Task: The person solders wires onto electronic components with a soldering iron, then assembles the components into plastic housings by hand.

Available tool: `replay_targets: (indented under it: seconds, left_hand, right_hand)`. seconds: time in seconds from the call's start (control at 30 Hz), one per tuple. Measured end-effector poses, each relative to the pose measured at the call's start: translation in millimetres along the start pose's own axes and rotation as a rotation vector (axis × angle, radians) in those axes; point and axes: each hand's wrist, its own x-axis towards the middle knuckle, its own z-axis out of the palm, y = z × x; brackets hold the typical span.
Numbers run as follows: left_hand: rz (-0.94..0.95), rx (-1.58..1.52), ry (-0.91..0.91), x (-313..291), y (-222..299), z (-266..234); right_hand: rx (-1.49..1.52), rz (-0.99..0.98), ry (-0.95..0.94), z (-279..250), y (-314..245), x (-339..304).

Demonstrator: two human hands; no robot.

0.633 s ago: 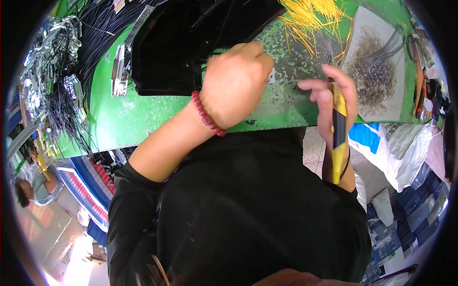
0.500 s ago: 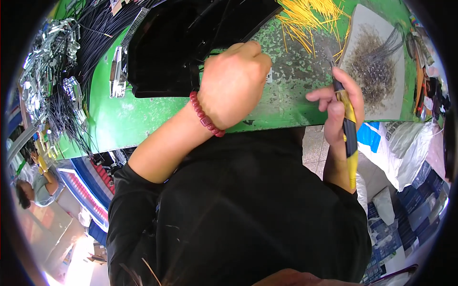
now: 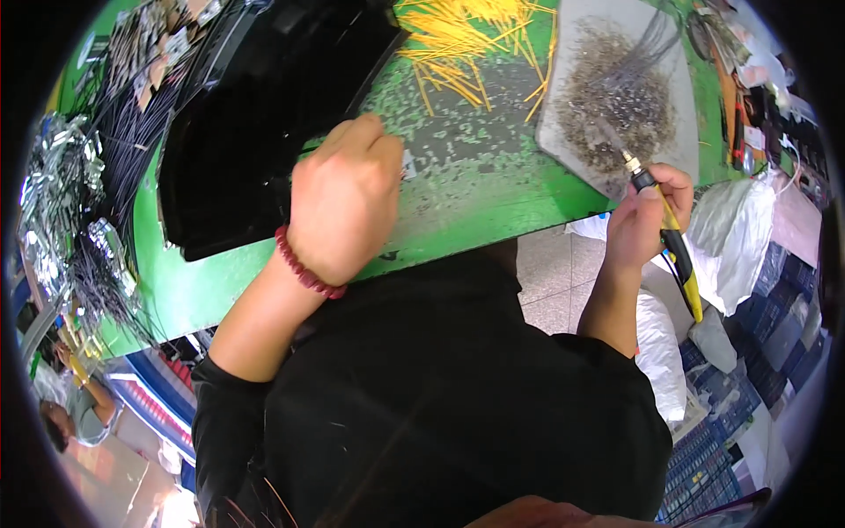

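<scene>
In my right hand (image 3: pixel 641 218) is a yellow and black soldering iron (image 3: pixel 672 231), gripped between thumb and fingers. Its pale tip points up and left, over the lower part of a grey board (image 3: pixel 576 167) covered with dark scraps and residue. My left hand (image 3: pixel 345 198), with a red bead bracelet (image 3: pixel 297 267) on the wrist, is closed at the right edge of a large glossy black panel (image 3: pixel 233 141). Its back faces up, so anything inside the fingers is hidden.
Loose yellow tubes (image 3: pixel 466 40) lie at the table's far side. Thin dark wires (image 3: pixel 647 53) rest on the grey board. On the left are bundled black wires (image 3: pixel 132 145) and a heap of shiny metallic parts (image 3: pixel 57 202). Another person (image 3: pixel 84 405) sits at far left.
My right hand has brought the soldering iron over the grey board, its rear end swinging right. The view has turned and shifted, so the table contents appear further left. My left hand stays closed beside the panel.
</scene>
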Motion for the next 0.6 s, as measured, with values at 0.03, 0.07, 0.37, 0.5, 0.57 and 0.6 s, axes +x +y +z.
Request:
replay_targets:
  seconds: [0.03, 0.07, 0.37, 0.5, 0.57, 0.6]
  left_hand:
    - [0.009, -0.002, 0.024, 1, 1, 2]
    - [0.015, -0.007, 0.029, 1, 1, 3]
    - [-0.019, -0.067, -0.002, 1, 2, 2]
    - [-0.029, -0.089, 0.005, 1, 0, 2]
    - [-0.039, -0.083, 0.009, 0, -2, 0]
    - [-0.032, -0.067, 0.016, 0, -1, -1]
  right_hand:
    - [-0.011, -0.003, 0.056, -9, 4, 7]
    - [-0.019, -0.003, 0.113, -15, 9, 12]
    - [-0.194, -0.019, 0.144, -20, 22, 30]
    - [-0.209, 0.004, 0.121, -15, 23, 31]
    - [-0.211, -0.006, 0.154, -13, 26, 29]
    - [-0.216, -0.016, 0.18, -16, 28, 28]
